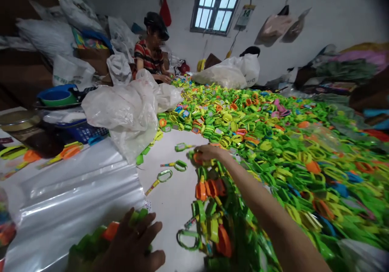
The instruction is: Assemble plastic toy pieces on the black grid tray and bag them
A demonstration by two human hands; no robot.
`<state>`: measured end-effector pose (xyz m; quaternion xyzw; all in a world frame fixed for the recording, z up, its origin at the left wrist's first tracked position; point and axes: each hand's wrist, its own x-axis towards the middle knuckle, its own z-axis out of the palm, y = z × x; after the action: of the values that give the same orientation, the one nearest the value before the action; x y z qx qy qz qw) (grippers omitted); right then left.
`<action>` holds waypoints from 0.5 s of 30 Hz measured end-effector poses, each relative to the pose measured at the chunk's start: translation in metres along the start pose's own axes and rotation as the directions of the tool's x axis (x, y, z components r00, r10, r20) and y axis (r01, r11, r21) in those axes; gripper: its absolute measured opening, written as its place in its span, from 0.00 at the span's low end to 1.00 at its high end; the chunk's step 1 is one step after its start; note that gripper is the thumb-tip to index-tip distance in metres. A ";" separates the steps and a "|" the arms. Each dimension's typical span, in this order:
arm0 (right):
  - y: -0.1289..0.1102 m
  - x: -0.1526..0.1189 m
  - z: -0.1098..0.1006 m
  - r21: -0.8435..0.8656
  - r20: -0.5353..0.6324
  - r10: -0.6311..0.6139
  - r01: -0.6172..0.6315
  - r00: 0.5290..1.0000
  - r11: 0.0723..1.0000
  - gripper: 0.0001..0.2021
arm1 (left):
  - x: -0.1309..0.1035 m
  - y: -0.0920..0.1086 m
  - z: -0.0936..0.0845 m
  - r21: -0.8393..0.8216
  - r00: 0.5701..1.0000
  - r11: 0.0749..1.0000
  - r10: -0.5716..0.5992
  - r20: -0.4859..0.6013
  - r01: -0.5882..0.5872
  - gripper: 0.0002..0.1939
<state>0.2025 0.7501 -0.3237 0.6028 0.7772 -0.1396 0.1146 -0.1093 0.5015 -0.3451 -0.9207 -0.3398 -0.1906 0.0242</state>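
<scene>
My right hand reaches to the near edge of a big heap of green, yellow and orange plastic pieces; its fingers curl at an orange and green piece. At the bottom, my left hand has its fingers spread over several green and orange pieces on silvery plastic sheeting. Between the hands, a few green loop-shaped pieces with patterned strips lie on the white surface. An orange piece rests below my right hand.
A crumpled translucent bag stands left of the heap. Behind it sits another person in a striped shirt, hands at the heap's far edge. Blue and green basins and stuffed sacks are at the left; a large bag lies behind the heap.
</scene>
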 end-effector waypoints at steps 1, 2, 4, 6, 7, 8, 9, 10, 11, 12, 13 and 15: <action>0.000 -0.004 -0.002 0.022 0.070 -0.039 0.038 0.997 0.999 0.18 | 0.000 0.002 0.003 -0.001 0.999 1.000 -0.024 -0.032 0.024 0.07; -0.001 -0.006 -0.006 0.046 0.120 -0.076 0.071 0.990 0.996 0.17 | 0.000 0.003 0.005 0.000 0.997 0.999 -0.047 -0.062 0.047 0.09; -0.009 -0.003 -0.017 0.076 0.134 -0.123 0.114 0.983 0.991 0.18 | -0.001 0.005 0.008 -0.001 0.995 0.997 -0.071 -0.076 0.071 0.08; -0.027 0.006 -0.026 0.066 0.053 -0.120 0.116 0.991 0.991 0.20 | -0.003 0.005 0.007 -0.004 0.996 0.997 -0.074 -0.046 0.074 0.07; -0.039 0.011 -0.028 0.054 0.016 -0.117 0.116 0.993 0.992 0.20 | -0.003 0.005 0.006 -0.004 0.997 0.998 -0.069 -0.028 0.069 0.07; -0.052 0.015 -0.028 0.045 -0.003 -0.121 0.121 0.993 0.992 0.20 | -0.004 0.004 0.004 -0.003 0.998 0.998 -0.061 -0.009 0.061 0.06; -0.067 0.018 -0.025 0.036 -0.009 -0.130 0.130 0.991 0.991 0.19 | -0.004 0.003 0.001 -0.005 0.998 0.998 -0.057 0.004 0.057 0.06; -0.082 0.019 -0.021 0.025 -0.011 -0.139 0.139 0.990 0.990 0.18 | -0.003 0.002 -0.001 -0.012 0.998 0.998 -0.056 0.012 0.056 0.06; -0.096 0.017 -0.014 0.012 -0.014 -0.145 0.146 0.989 0.989 0.16 | -0.003 0.002 -0.003 -0.023 0.998 0.998 -0.056 0.022 0.057 0.06; -0.108 0.013 -0.007 -0.003 -0.018 -0.148 0.148 0.989 0.989 0.14 | -0.002 0.002 -0.005 -0.037 0.998 0.998 -0.058 0.033 0.059 0.07; -0.118 0.007 0.001 -0.019 -0.026 -0.148 0.147 0.989 0.989 0.13 | -0.001 0.002 -0.007 -0.052 0.997 0.997 -0.061 0.045 0.063 0.08; -0.130 -0.011 0.015 -0.047 -0.045 -0.144 0.142 0.989 0.989 0.11 | 0.002 0.005 -0.011 -0.068 0.995 0.994 -0.080 0.053 0.083 0.10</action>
<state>0.0792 0.7047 -0.3240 0.5463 0.8237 -0.1157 0.0984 -0.1085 0.4972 -0.3334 -0.9107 -0.3708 -0.1802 -0.0243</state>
